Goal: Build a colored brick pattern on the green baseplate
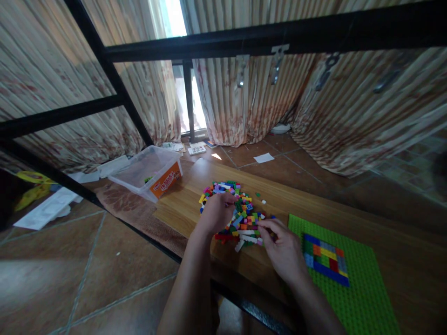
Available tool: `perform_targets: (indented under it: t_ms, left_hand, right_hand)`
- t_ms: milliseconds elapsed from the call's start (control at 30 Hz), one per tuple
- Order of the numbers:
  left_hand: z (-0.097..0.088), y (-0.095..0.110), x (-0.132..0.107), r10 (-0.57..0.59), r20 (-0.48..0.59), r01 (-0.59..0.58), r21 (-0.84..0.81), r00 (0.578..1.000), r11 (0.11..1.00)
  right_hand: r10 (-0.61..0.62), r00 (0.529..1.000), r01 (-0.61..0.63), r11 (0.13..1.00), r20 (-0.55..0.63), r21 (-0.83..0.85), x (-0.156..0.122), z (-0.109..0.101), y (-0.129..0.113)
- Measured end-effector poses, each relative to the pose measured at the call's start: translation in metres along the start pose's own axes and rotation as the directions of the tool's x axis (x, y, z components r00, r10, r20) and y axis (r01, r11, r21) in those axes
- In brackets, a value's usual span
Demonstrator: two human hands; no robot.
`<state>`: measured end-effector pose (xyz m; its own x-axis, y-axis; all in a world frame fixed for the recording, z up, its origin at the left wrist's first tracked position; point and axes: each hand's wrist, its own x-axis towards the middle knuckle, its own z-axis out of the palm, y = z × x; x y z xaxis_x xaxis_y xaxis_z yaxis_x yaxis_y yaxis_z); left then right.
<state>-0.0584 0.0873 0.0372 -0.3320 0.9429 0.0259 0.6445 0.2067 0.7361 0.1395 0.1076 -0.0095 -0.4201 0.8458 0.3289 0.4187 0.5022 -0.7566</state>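
A heap of small building bricks [240, 226] in many colours lies on the wooden tabletop [314, 197]. My left hand [218, 211] is over the heap's left part, its fingers curled down among the bricks. What those fingers hold, if anything, is hidden. At the heap's right edge is my right hand [282, 244], thumb and forefinger drawn together at the bricks; anything between them is too small to name. Just right of this hand lies a green baseplate [366, 270]. On it sits a flat rectangle of joined bricks [326, 258], blue along several edges, with orange, yellow, red and grey inside.
A clear plastic box [146, 172] with an orange label stands beyond the table's left end, a few green bricks inside. Black metal bars [209, 44] cross in front of me. Papers [264, 157] lie on the tiled floor below striped curtains [223, 102].
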Motion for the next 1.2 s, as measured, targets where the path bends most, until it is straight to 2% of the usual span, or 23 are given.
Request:
perform_targets:
  t_ms: [67, 133, 233, 433, 667, 900, 1067, 1200]
  left_hand:
    - [-0.01, -0.007, 0.002, -0.088, -0.111, 0.086, -0.026, 0.99, 0.996]
    - [-0.019, -0.013, 0.003, -0.175, -0.18, 0.18, 0.014, 0.968, 0.983]
    - [-0.027, -0.019, 0.002, -0.216, -0.184, 0.234, 0.081, 0.959, 0.969]
    - [-0.027, -0.019, -0.002, -0.157, -0.066, 0.167, 0.199, 0.985, 0.966]
    - [-0.021, -0.016, -0.006, -0.031, 0.123, 0.002, 0.23, 0.992, 0.973]
    - [-0.02, -0.013, -0.008, -0.073, 0.139, 0.026, 0.314, 0.988, 0.949]
    - [-0.018, -0.016, -0.006, 0.015, 0.136, -0.04, 0.176, 0.991, 0.984]
    - [-0.015, -0.014, -0.003, 0.02, 0.14, -0.037, 0.12, 0.99, 0.992]
  right_hand:
    - [-0.005, 1.0, 0.005, 1.0, -0.008, -0.007, 0.0, -0.001, 0.0]
    - [-0.008, 1.0, 0.008, 1.0, -0.011, -0.013, 0.0, -0.001, 0.0]
    - [-0.011, 1.0, 0.011, 1.0, -0.012, -0.012, -0.002, 0.0, -0.001]
    - [-0.004, 1.0, 0.004, 1.0, 0.021, 0.008, -0.005, 0.003, -0.002]
    - [-0.144, 0.986, 0.151, 0.985, 0.086, -0.086, -0.007, 0.002, -0.007]
    - [-0.117, 0.99, 0.123, 0.989, 0.075, -0.087, -0.007, 0.0, -0.007]
    - [-0.102, 0.995, 0.102, 0.991, 0.0, -0.087, -0.006, -0.007, -0.005]
    - [-0.079, 0.997, 0.077, 0.993, -0.01, -0.094, -0.004, -0.01, -0.006]
